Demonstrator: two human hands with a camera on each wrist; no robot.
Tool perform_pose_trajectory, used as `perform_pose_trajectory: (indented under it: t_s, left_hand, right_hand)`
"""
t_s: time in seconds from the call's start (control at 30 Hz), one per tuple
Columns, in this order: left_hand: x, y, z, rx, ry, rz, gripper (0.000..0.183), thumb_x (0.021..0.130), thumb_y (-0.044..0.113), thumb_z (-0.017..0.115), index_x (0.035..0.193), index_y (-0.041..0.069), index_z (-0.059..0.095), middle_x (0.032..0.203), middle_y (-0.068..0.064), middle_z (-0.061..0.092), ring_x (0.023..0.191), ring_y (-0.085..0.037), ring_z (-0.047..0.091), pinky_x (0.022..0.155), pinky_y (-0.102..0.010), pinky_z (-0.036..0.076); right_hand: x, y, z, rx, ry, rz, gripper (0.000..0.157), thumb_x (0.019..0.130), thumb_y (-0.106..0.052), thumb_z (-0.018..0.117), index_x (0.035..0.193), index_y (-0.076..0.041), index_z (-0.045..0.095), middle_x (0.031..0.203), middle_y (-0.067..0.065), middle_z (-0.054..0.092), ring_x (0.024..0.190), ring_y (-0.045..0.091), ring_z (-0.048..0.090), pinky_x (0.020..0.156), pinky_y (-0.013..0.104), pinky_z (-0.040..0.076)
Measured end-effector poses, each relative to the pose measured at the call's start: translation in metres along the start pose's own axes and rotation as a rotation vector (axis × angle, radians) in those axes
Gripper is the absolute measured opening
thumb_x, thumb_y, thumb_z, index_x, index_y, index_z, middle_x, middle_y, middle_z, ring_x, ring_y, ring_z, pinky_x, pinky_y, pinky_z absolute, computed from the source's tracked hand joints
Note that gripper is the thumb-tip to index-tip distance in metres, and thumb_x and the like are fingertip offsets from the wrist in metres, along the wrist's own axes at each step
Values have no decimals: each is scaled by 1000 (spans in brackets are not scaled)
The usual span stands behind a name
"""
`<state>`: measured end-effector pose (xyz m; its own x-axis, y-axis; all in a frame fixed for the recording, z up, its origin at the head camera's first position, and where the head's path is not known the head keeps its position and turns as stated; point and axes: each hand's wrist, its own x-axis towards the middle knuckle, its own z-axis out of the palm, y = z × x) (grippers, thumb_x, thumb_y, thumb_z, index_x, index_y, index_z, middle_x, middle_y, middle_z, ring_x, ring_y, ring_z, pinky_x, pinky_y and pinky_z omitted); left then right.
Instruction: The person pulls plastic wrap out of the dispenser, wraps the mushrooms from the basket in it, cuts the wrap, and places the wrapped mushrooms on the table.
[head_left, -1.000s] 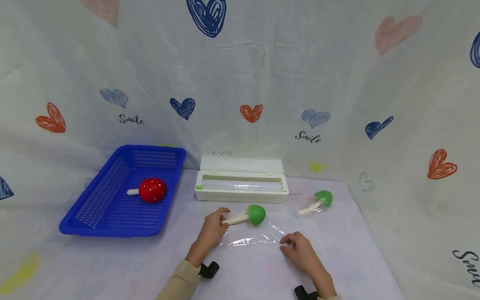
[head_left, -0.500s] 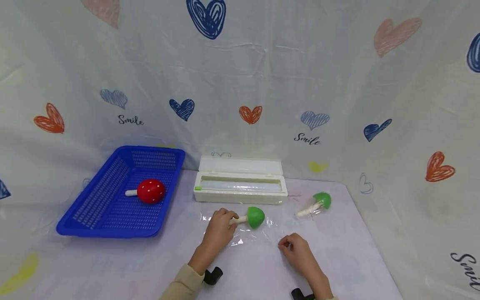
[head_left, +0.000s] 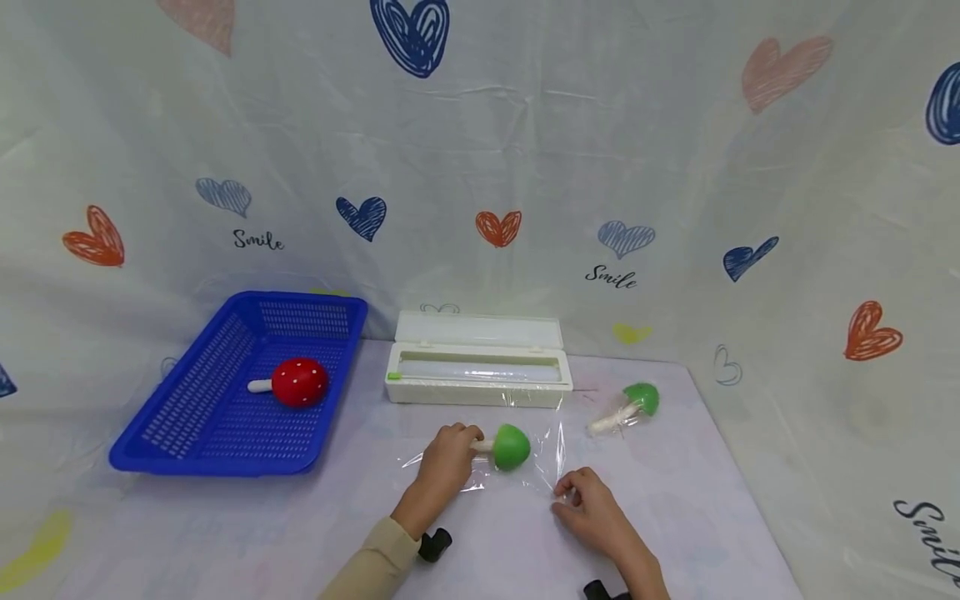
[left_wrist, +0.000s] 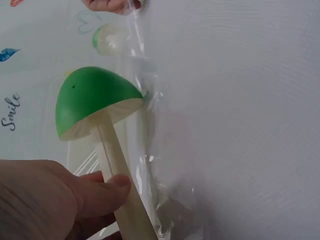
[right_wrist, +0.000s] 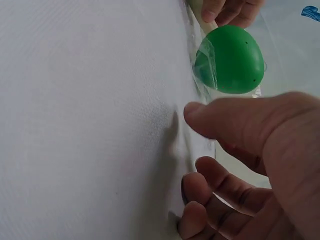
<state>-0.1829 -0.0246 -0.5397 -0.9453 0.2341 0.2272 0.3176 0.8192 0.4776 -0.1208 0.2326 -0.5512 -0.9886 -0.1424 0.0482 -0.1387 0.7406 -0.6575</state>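
A toy mushroom with a green cap (head_left: 512, 447) and pale stem lies over clear plastic film (head_left: 542, 475) on the table. My left hand (head_left: 447, 460) grips its stem; in the left wrist view the thumb (left_wrist: 107, 196) presses along the stem (left_wrist: 117, 162). My right hand (head_left: 592, 510) is at the film's right edge, fingers bent loosely. In the right wrist view its thumb (right_wrist: 220, 117) stands apart from the fingers (right_wrist: 220, 182), and no film shows clearly between them. A bit of film (right_wrist: 206, 62) stands against the green cap (right_wrist: 235, 60).
A white film dispenser box (head_left: 480, 392) with raised lid stands behind the hands. Another green-capped mushroom (head_left: 641, 399), wrapped in film, lies at right. On the left, a blue basket (head_left: 123, 457) holds a red spotted mushroom (head_left: 300, 382). A heart-printed curtain (head_left: 450, 125) hangs behind.
My left hand has shifted right along the stem, and the mushroom is slightly nearer me. On the right, the film now rises in a bright fold. My right hand has hardly moved.
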Motion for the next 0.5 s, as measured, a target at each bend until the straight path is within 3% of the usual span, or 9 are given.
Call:
perform_pose_trajectory:
  t_s: [0.23, 0.37, 0.5]
  left_hand:
    - [4, 4, -4, 38, 30, -2, 18, 84, 1, 80, 100, 9, 80, 95, -7, 68, 84, -22, 63, 69, -34, 56]
    - [6, 3, -1, 56, 40, 4, 19, 84, -1, 79, 99, 9, 82, 92, -6, 65, 81, -22, 61, 67, -34, 55]
    - [7, 1, 5, 104, 85, 16, 25, 81, 2, 82, 103, 13, 81, 92, -5, 72, 82, -25, 67, 68, -36, 55]
  right_hand:
    - [-1, 0, 2, -27, 7, -24, 21, 84, 7, 70, 84, -14, 68, 80, -8, 57, 72, 0, 49, 65, 22, 47]
    - [3, -3, -5, -25, 8, 2, 17, 90, 3, 68, 89, -14, 71, 79, -10, 61, 72, 0, 52, 65, 21, 49]
    - [10, -9, -16, -13, 58, -2, 11, 92, -2, 71, 93, -13, 73, 81, -10, 66, 74, 0, 57, 64, 21, 49]
